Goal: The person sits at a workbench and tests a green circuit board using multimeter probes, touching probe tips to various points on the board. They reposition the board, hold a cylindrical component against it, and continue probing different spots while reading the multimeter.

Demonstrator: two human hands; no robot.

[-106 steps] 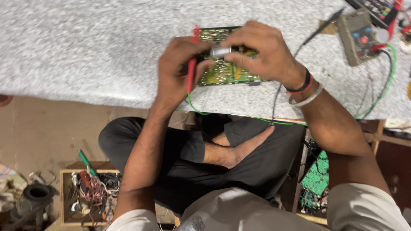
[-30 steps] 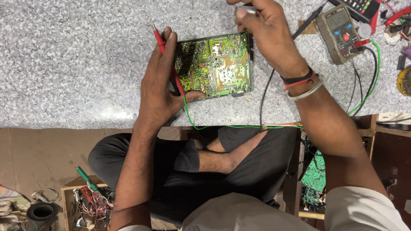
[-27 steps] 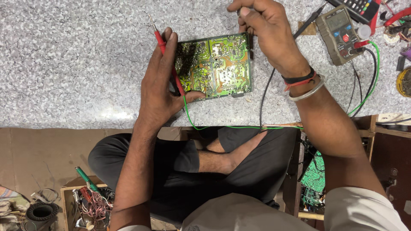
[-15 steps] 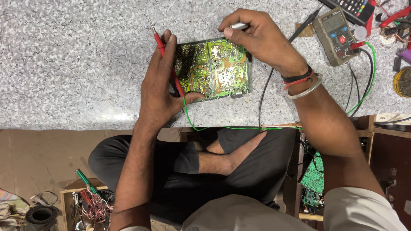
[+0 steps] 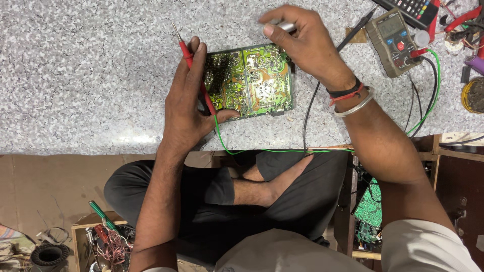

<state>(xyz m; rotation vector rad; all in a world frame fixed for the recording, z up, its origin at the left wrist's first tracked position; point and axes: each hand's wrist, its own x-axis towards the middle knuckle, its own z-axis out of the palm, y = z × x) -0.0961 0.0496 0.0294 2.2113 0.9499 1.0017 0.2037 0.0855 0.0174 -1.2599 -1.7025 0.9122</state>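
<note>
A green circuit board [image 5: 254, 80] lies solder side up on a speckled grey tabletop [image 5: 91, 75]. My left hand [image 5: 190, 103] rests on the board's left edge, thumb on its near corner, and holds a red test probe [image 5: 184, 46] along its fingers, tip pointing away. My right hand [image 5: 302, 43] hovers over the board's far right corner, gripping a small silvery cylindrical object [image 5: 282, 25]. A green lead [image 5: 262, 150] runs from under my left hand to a grey multimeter [image 5: 395, 41] at the right.
A calculator [image 5: 414, 9], red-handled pliers [image 5: 461, 17] and small parts crowd the far right of the table. A black lead [image 5: 307, 121] crosses the table edge. Below, my crossed legs, a wooden box of wires [image 5: 103, 242] at lower left, another green board [image 5: 369, 211] at lower right.
My right hand rose off the board's top, dipped back to its far right corner and now sits slightly lower and left. My left hand has stayed on the board with the red probe.
</note>
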